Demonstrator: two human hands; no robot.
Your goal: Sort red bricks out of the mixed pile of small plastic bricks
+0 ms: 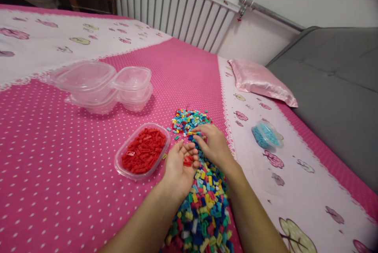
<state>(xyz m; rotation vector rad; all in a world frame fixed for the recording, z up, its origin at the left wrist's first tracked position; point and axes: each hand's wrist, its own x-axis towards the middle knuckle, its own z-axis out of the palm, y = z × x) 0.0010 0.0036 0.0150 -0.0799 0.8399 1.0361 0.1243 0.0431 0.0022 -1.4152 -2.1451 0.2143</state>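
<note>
My left hand (182, 166) is turned palm up and cupped, with a few small red building bricks (188, 161) lying in its curled fingers. My right hand (213, 142) reaches over the pile, its thumb and forefinger close together at the bricks; what is between the tips is too small to make out. Under both hands runs a long heap of mixed-colour building bricks (203, 205), with a looser patch (189, 120) at its far end. Left of my left hand stands an open clear plastic tub (120, 168) filled with red bricks (144, 150).
Stacked clear plastic containers (88, 83) stand at the far left on the pink dotted bedspread (73, 174). To the right sits a clear tub of light blue bricks (265, 135). A pink pillow (260, 80) lies near the grey headboard (333, 79), and a white radiator (177, 8) lines the wall.
</note>
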